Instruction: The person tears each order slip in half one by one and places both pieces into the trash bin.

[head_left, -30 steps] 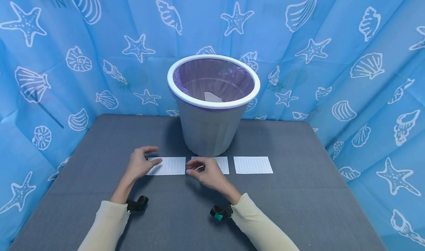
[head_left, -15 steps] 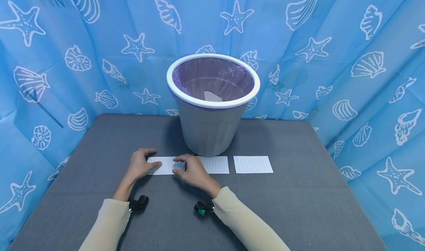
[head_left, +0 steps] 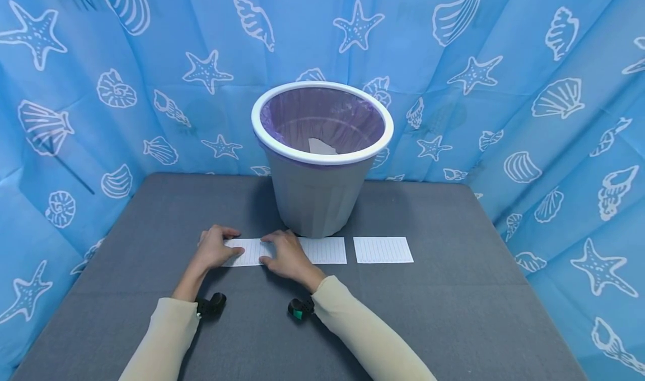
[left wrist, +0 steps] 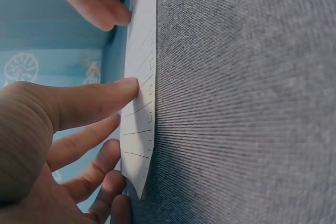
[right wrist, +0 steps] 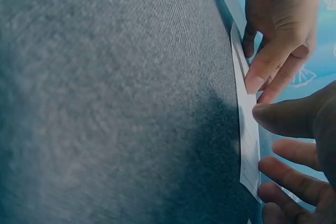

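A white lined paper slip (head_left: 252,252) lies on the grey table, the leftmost of three in a row. My left hand (head_left: 214,247) holds its left end, thumb on the printed face and fingers at the far edge. That end bends slightly off the cloth in the left wrist view. My right hand (head_left: 289,256) is over the same slip's right end. Its thumb (right wrist: 273,116) and spread fingers are at the slip's edges in the right wrist view, not pinched together. It covers the gap to the middle paper slip (head_left: 325,250).
Right of the hands lies another lined paper slip (head_left: 384,250). Just behind the row stands a grey bin (head_left: 317,201) with a white rim and purple liner; a white piece lies inside it. A blue shell-patterned curtain (head_left: 211,117) surrounds the grey table (head_left: 453,314).
My right hand has moved left from the middle slip to the right end of the left slip and drawn close to it. My left hand has stayed at the slip's left end.
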`<state>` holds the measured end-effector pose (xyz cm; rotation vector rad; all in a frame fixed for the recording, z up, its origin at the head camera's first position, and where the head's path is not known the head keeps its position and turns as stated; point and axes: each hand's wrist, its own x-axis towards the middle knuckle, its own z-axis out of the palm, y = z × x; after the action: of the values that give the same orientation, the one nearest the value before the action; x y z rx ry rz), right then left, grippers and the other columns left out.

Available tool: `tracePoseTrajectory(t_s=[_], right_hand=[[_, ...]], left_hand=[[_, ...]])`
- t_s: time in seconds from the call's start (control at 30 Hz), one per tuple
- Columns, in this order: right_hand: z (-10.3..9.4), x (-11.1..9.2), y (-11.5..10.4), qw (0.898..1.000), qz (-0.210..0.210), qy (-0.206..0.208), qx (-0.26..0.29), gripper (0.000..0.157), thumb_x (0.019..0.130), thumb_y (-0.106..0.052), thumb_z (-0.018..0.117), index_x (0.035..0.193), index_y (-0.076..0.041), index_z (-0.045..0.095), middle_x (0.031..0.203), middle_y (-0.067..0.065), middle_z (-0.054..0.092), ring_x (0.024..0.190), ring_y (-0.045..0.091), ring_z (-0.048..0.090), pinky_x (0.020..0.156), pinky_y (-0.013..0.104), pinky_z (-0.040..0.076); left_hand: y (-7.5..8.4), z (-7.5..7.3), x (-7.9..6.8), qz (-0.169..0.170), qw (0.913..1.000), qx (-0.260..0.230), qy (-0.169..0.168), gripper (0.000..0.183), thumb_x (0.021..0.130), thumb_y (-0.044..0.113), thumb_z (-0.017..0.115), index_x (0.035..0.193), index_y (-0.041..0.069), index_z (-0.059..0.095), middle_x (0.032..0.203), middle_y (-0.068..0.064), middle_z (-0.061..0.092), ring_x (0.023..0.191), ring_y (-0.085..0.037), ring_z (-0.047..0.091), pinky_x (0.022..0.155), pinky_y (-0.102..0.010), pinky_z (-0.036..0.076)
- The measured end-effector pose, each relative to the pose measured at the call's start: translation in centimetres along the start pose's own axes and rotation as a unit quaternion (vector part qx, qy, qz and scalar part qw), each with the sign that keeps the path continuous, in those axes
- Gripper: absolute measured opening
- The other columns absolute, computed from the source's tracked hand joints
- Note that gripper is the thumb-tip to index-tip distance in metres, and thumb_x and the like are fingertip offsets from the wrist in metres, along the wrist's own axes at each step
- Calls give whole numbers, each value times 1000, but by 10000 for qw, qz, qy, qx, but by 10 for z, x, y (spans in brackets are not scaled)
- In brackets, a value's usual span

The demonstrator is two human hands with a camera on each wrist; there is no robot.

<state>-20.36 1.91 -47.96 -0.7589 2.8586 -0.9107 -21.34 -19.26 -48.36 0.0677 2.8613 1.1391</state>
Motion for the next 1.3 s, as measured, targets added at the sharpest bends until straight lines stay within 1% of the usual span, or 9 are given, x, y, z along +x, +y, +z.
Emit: tracePoseTrajectory(t_s=[0.23,0.4,0.6,0.77,0.83,0.87,1.07,1.2,1.3], right_hand=[[0,5,-2,9995,-39,-57,-317,42,92,-25,77,129,-6,68,125,9,65,118,26,57,102,40,43],[1,7,-5,9986,-5,-132,-521,44,93,-30,76,130,-7,68,122,9,63,112,25,56,98,41,44],[5,10,-6,9965,27,-242,-800,48,95,-37,72,134,-8,66,122,9,58,110,24,51,97,42,42],[7,11,-8,9940,68,-272,-1056,53,96,-38,71,138,-8,62,123,10,57,110,24,50,96,42,42],[7,12,-8,9934,100,-312,-1097,53,95,-39,72,138,-8,62,123,10,57,110,24,50,97,42,42],[7,13,-8,9933,106,-321,-1108,53,95,-39,72,138,-8,62,122,10,57,110,24,50,97,42,42],[6,15,-8,9946,121,-318,-978,46,93,-37,75,130,-10,67,121,10,57,110,24,48,96,42,42],[6,17,-8,9949,126,-324,-947,44,92,-37,76,127,-12,68,122,9,56,112,25,48,97,43,42],[7,18,-7,9952,121,-317,-916,48,92,-36,76,131,-11,66,124,10,55,112,25,47,98,45,41]], left_hand=[[3,-2,-1,-143,9998,-107,-66,29,85,8,81,110,-4,73,103,-19,68,109,-40,44,89,-58,33],[2,-2,0,-186,9997,-102,-96,27,84,9,82,108,-2,74,104,-18,68,109,-40,46,89,-59,35],[1,-2,-1,-148,9996,-185,-119,23,84,8,82,104,-1,74,105,-19,71,107,-41,56,94,-64,32],[2,-1,-1,-189,9989,-356,-256,23,86,6,80,105,-3,72,107,-21,69,99,-35,61,87,-55,44],[3,-1,0,-161,9985,-409,-320,24,87,6,78,108,-4,72,110,-23,68,100,-36,61,83,-51,48],[4,0,0,-122,9984,-436,-342,25,87,5,78,109,-5,72,112,-24,68,102,-37,61,84,-51,48],[4,0,2,75,9982,-462,-363,22,92,3,72,111,-6,73,120,-28,66,120,-46,56,100,-62,41],[2,0,2,111,9979,-545,-321,18,94,3,69,109,-6,74,116,-26,68,115,-44,59,96,-59,43],[-1,-2,2,119,9969,-717,-309,17,96,4,67,107,-6,74,110,-24,69,106,-38,62,89,-51,46]])
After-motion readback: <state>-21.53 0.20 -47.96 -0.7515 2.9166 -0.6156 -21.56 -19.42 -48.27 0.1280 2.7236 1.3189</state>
